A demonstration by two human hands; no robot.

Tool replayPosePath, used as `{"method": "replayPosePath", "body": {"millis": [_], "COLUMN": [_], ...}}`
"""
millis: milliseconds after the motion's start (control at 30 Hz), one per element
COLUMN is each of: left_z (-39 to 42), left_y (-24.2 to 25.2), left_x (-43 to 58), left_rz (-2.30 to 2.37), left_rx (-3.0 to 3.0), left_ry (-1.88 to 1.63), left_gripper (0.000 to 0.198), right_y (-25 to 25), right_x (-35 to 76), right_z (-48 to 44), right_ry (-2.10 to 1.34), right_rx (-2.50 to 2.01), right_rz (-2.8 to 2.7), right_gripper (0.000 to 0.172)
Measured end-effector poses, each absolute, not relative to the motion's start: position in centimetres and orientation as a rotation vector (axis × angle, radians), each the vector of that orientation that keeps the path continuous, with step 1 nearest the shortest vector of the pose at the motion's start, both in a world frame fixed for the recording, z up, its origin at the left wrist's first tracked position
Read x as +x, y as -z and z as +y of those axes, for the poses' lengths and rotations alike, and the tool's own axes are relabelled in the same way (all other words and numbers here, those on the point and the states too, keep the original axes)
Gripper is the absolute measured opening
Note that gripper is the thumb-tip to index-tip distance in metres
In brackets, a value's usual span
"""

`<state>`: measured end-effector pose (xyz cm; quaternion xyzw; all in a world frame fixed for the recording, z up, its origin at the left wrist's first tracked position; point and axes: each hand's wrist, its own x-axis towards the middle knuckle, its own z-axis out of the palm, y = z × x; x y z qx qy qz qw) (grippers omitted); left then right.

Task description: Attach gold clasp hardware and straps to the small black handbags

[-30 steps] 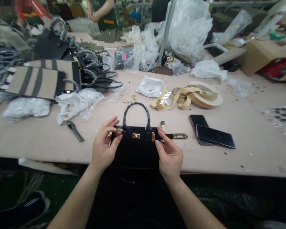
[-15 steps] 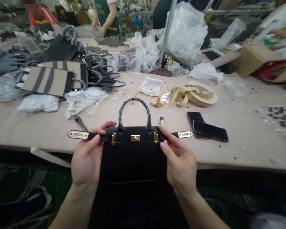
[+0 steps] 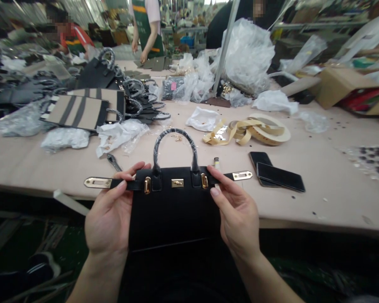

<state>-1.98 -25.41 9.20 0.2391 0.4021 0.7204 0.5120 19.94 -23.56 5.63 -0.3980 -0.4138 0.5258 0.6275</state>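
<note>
A black handbag (image 3: 177, 214) is upright in front of me at the table's near edge, its arched handle (image 3: 175, 134) wrapped in clear film. My left hand (image 3: 109, 214) grips its left side, with thumb and fingers on the left strap, whose gold end plate (image 3: 97, 182) sticks out past the hand. On the right side my right hand (image 3: 238, 212) holds the bag and the other strap, and that strap's gold plate (image 3: 242, 175) points right. A gold clasp (image 3: 177, 183) sits at the bag's top middle, between two gold loops.
Two phones (image 3: 281, 176) lie overlapped at right, near a tape roll (image 3: 271, 129). White wrapping (image 3: 120, 134), striped bag panels (image 3: 77, 111) and piled black bags are at left. Behind are plastic bags (image 3: 248, 54), a metal pole, a cardboard box (image 3: 344, 86) and several people.
The view has tilted up and shifted slightly left, so the table items appear lower and more to the right. Both hands keep hold of the bag, which sits slightly more left in view.
</note>
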Motion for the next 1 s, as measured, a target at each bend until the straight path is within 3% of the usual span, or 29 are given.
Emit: {"method": "replayPosePath", "body": {"millis": [700,800,1000], "left_z": [-27.0,-26.8,-26.5], "left_y": [-9.5,-9.1,-8.8], "left_x": [-0.9,-1.1,-1.5], "left_rz": [0.940,0.950,0.962], "left_rx": [0.643,0.624,0.591], "left_ry": [-1.764,-1.770,-1.789], "left_gripper": [0.014,0.013,0.012], "right_y": [-3.8,-4.2,-5.2], "right_x": [19.0,18.9,18.8], "right_z": [-23.0,-23.6,-26.4], "right_ry": [-1.137,-0.954,-0.286], "right_rx": [-1.025,-1.041,-0.978], "right_rz": [-1.086,-1.152,-1.289], "right_gripper": [0.033,0.034,0.052]}}
